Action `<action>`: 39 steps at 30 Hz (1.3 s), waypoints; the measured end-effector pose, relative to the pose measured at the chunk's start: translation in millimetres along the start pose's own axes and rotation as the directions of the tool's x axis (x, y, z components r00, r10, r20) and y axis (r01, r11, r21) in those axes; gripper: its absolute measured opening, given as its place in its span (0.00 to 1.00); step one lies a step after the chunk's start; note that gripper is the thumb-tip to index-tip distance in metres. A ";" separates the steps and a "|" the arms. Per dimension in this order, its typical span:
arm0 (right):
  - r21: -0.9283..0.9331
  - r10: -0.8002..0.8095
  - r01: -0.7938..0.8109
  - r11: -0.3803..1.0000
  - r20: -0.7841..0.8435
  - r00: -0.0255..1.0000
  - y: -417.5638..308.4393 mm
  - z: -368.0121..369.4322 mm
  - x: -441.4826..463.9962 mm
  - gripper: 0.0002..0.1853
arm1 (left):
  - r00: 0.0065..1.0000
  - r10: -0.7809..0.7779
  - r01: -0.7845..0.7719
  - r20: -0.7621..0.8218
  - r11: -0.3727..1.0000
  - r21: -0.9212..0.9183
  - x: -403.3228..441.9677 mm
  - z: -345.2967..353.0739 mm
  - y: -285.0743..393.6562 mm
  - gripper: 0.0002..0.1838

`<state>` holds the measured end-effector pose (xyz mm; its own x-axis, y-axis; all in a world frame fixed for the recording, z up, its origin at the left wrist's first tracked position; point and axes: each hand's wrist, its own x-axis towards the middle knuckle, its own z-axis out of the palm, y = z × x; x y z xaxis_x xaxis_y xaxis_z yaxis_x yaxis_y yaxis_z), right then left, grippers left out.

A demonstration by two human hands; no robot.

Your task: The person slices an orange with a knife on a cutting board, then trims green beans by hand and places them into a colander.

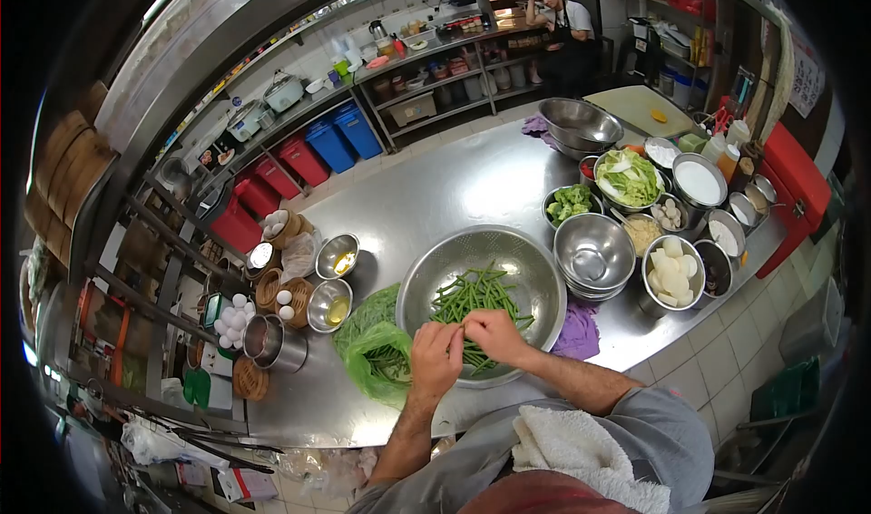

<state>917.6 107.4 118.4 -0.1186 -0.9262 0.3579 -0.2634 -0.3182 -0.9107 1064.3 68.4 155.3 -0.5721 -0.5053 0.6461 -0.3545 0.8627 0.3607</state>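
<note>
Green beans [481, 294] lie heaped in a wide perforated metal colander [543, 283] in front of me. Over its near left side, my left hand [436, 358] and my right hand [495, 337] meet at the fingertips. Both are closed in a pinch on what looks like one green bean, mostly hidden by the fingers. Left of the colander, and close to my left wrist, a green plastic bag [370, 355] lies open with more beans inside.
Stacked metal bowls [594, 253], a pot of peeled white pieces [672, 274], cut cabbage [629, 178] and broccoli [570, 204] stand to the right. At left are two small bowls [329, 305], eggs [236, 322] and a steel pot [274, 342]. A person [564, 29] is at the back.
</note>
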 end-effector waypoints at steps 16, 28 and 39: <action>0.404 0.339 -0.410 0.818 0.238 0.910 0.9 -18.4 -17.7 0.13 | 0.665 -0.744 0.253 -0.067 0.309 -0.917 -23.5 8.6 -28.7 0.08; -0.003 0.249 -0.249 0.968 -0.039 0.968 -0.3 -19.5 -30.7 0.11 | 0.988 0.022 -0.067 0.153 0.954 0.293 -17.3 22.0 11.1 0.13; -0.356 -0.042 0.089 0.930 0.138 0.990 7.6 -28.4 -29.4 0.09 | 0.980 0.029 -0.027 0.196 1.000 -0.012 -15.3 20.1 -4.3 0.07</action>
<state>891.9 138.0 106.8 0.0254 -0.9310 0.3640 -0.5961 -0.3064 -0.7421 1059.8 71.9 130.3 -0.7162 -0.4749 0.5114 -0.3300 0.8761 0.3515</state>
